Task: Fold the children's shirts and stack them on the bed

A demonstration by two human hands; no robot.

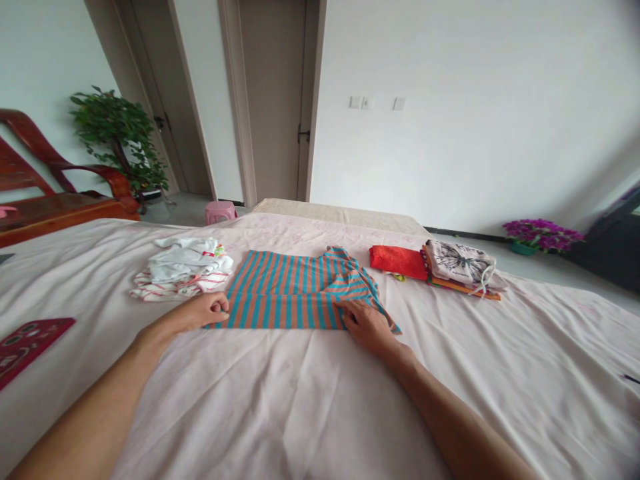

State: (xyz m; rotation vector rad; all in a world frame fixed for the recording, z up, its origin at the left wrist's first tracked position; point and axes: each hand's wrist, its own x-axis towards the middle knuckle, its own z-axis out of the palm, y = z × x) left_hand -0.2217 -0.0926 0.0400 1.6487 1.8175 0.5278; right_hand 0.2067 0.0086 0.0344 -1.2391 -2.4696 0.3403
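Note:
A teal and orange striped garment (pixel 290 288) lies spread on the pale pink bed sheet (pixel 300 400). My left hand (pixel 204 311) pinches the garment's near left corner, fingers closed on the cloth. My right hand (pixel 367 328) grips the near right edge, where the fabric bunches up into folds. Both forearms reach in from the near edge of the bed.
A crumpled white garment pile (pixel 183 268) lies left of the striped one. A folded red cloth (pixel 399 261) and a stack topped by a butterfly-print piece (pixel 463 265) sit to the right. A dark red patterned item (pixel 27 341) is at far left. Pink stool (pixel 221 211), wooden chair (pixel 55 193), plant (pixel 120 137) beyond.

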